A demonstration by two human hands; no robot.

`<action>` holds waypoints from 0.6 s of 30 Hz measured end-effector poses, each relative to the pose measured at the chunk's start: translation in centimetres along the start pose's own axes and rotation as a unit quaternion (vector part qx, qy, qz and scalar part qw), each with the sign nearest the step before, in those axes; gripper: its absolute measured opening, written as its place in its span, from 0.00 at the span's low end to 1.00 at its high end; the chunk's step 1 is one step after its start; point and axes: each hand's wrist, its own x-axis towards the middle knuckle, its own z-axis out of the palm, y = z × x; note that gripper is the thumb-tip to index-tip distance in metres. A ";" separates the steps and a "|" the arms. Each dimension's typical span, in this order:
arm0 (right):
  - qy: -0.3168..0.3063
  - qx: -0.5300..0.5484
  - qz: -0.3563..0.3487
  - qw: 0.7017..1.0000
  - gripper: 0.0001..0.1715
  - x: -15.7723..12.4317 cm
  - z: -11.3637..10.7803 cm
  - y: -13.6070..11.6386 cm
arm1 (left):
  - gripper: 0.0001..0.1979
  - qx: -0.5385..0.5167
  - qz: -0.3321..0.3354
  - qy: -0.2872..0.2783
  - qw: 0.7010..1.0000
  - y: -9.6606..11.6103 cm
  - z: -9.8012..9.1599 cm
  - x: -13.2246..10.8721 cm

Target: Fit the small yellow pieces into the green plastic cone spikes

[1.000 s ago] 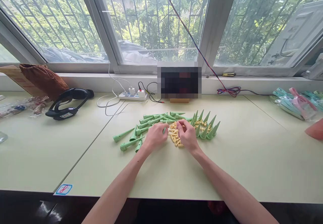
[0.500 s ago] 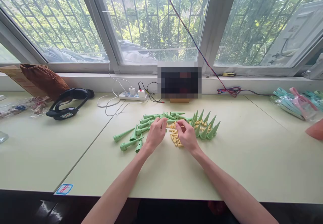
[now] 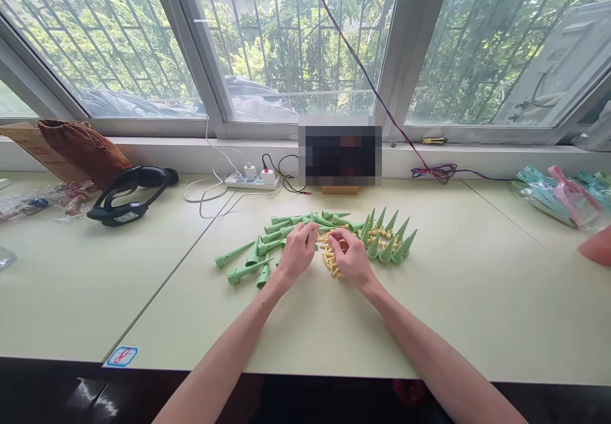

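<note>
My left hand [image 3: 299, 252] is closed around a green plastic spike [image 3: 312, 216]; its tip shows above the fingers and the rest is mostly hidden. Close by on the right, my right hand [image 3: 352, 257] has thumb and fingers pinched, but what they hold, if anything, is too small to make out. Between and under the hands lies a heap of small yellow plastic pieces [image 3: 330, 265]. Several green spikes [image 3: 248, 272] lie on their sides to the left and behind. Right of my right hand, a group of green cones [image 3: 403, 249] stands point up, with yellow pieces among them.
A power strip [image 3: 252, 181] with white cables sits near the window sill. At the left are a black headset [image 3: 125, 211] and a brown pouch [image 3: 86, 153]. A blurred-out dark screen [image 3: 340, 153] stands behind the spikes. Plastic-wrapped pink and teal items [image 3: 573, 198] lie at the right.
Both hands have shifted very slightly, the right one's fingertips a little toward the left hand. The spikes, cones and yellow pieces look the same.
</note>
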 end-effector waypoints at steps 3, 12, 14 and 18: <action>0.000 0.008 0.000 1.000 0.16 0.0 0.0 -0.1 | 0.16 -0.022 -0.012 -0.008 1.000 0.1 0.0 0.0; -0.003 0.014 -0.005 1.000 0.15 0.1 0.0 -0.1 | 0.17 -0.076 -0.039 -0.013 0.996 0.3 0.1 0.1; -0.007 0.016 -0.008 1.000 0.15 0.1 0.0 -0.1 | 0.16 -0.079 -0.039 -0.012 0.996 0.5 0.0 0.1; -0.014 0.020 -0.009 1.000 0.14 0.0 0.0 -0.2 | 0.15 -0.087 -0.031 -0.008 0.996 0.7 -0.1 0.1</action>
